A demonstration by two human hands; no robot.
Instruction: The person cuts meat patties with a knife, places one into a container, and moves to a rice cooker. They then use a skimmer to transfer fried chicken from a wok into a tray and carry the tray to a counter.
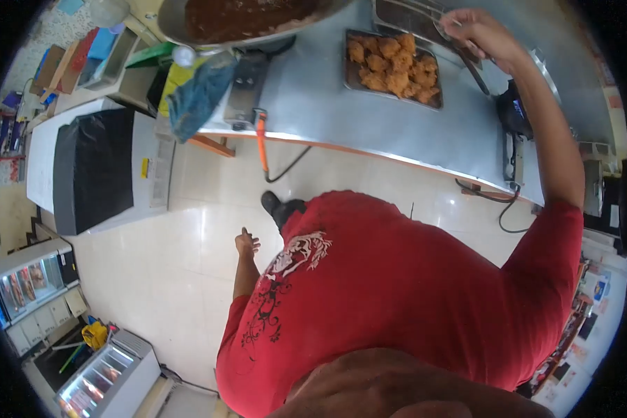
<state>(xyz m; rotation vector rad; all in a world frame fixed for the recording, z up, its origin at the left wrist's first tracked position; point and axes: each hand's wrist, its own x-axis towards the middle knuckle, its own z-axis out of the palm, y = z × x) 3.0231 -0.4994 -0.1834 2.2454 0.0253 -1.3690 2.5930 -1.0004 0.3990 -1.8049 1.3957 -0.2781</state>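
While beside the fried-food tray (pixel 348 78), R hand (pixel 484 31) tight round a utensil (pixel 475 72); L hand (pixel 246 243) loose, empty.

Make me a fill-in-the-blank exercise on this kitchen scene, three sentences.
1. The hand gripping the metal utensil near the tray of fried pieces is the person's ____ one.
2. The left hand hangs at the person's side and holds ____.
3. The cloth draped at the end of the steel counter is ____ in colour.

Missing words: right; nothing; blue.
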